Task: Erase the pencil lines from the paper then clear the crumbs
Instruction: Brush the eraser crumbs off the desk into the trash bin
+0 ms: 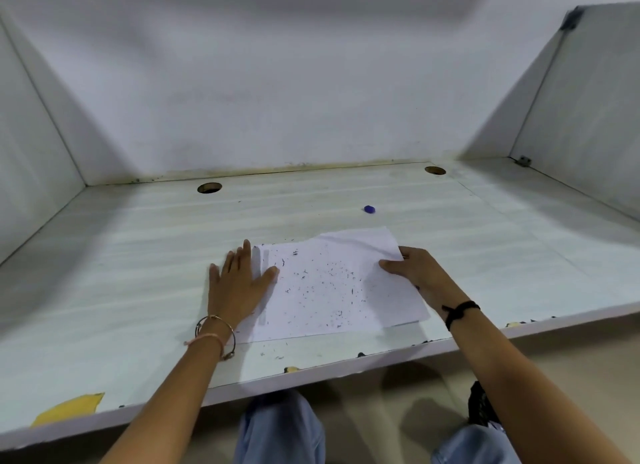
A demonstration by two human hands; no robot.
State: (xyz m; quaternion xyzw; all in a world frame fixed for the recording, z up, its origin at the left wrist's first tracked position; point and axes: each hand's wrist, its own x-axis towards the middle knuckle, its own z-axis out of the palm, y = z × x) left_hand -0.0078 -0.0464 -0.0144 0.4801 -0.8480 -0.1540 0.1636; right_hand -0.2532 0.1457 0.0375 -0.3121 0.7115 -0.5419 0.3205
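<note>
A white sheet of paper (332, 287) lies on the pale desk (138, 255), speckled with several dark eraser crumbs (322, 283). My left hand (237, 283) rests flat on the sheet's left edge, fingers straight, thumb on the paper. My right hand (412, 273) pinches the paper's right edge, thumb on top and fingers under, and the far right corner is lifted a little. A small blue eraser (370, 209) sits on the desk beyond the paper, apart from both hands.
A few crumbs (273, 351) lie on the desk in front of the paper. Two round cable holes (209, 187) (435, 170) sit near the back wall. Side panels close in left and right. A yellow patch (69, 410) marks the chipped front edge.
</note>
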